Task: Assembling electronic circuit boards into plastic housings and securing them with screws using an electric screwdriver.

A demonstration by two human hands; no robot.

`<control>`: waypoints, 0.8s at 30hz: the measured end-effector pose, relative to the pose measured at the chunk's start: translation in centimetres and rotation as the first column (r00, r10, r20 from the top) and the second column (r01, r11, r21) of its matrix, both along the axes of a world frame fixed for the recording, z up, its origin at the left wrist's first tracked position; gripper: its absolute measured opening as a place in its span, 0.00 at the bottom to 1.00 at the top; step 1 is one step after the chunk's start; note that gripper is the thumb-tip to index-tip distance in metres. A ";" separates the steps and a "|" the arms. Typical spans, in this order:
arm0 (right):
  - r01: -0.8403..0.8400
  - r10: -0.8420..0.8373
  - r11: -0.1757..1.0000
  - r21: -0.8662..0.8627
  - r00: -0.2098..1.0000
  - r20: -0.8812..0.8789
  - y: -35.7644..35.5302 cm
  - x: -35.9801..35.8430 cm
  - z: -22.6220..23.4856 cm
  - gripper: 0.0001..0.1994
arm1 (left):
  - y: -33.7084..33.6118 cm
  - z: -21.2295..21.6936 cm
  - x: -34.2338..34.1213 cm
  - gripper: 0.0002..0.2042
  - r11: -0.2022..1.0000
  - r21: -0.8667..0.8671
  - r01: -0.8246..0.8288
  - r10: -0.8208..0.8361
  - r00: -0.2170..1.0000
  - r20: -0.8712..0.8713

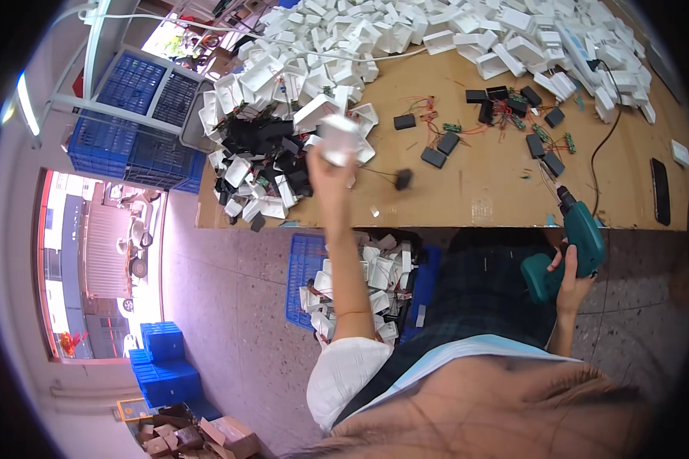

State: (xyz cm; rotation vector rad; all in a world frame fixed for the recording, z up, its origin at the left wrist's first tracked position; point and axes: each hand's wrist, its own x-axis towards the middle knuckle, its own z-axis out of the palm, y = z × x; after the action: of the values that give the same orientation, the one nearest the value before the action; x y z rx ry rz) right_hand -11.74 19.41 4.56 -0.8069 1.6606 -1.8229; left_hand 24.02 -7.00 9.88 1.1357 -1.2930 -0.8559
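Note:
My left hand is closed around a white plastic housing, blurred by motion, above the left part of the cardboard-covered table. A small black block hangs or lies at the end of a thin wire just right of that hand; whether the wire joins the housing I cannot tell. In my right hand is a green power drill, gripped by its handle at the front edge of the table. Its thin bit points toward black blocks with wires and small green circuit boards.
White housings are heaped along the far side. Black pieces pile up at the left. A black phone lies at the right, near a dark cable. Below the table edge stands a blue crate of white parts.

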 end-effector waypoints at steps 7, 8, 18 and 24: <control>-0.023 0.023 1.000 0.006 1.000 0.020 -1.5 0.2 0.2 0.13 | -12.1 11.1 18.6 0.31 0.776 -0.458 -0.433 0.511 0.858 0.055; -0.023 0.023 1.000 0.007 1.000 0.021 -1.5 0.2 0.1 0.14 | -14.0 12.6 19.5 0.33 0.605 -0.569 -0.556 0.749 0.641 0.170; 0.025 -0.026 0.998 0.052 0.999 0.024 -1.7 1.0 0.1 0.13 | -24.9 13.5 25.5 0.35 0.612 -0.546 -0.572 0.791 0.441 0.424; 0.015 -0.015 0.998 0.059 1.000 0.005 -1.9 0.4 0.2 0.13 | -24.6 14.2 29.4 0.37 0.707 -0.055 -0.705 0.690 0.670 0.274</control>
State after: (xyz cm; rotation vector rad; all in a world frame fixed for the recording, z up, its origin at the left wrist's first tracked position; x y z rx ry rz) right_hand -11.35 17.55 4.71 -0.7658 1.7137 -1.7757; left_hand 53.37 -31.59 24.09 1.6865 -0.9094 -0.1483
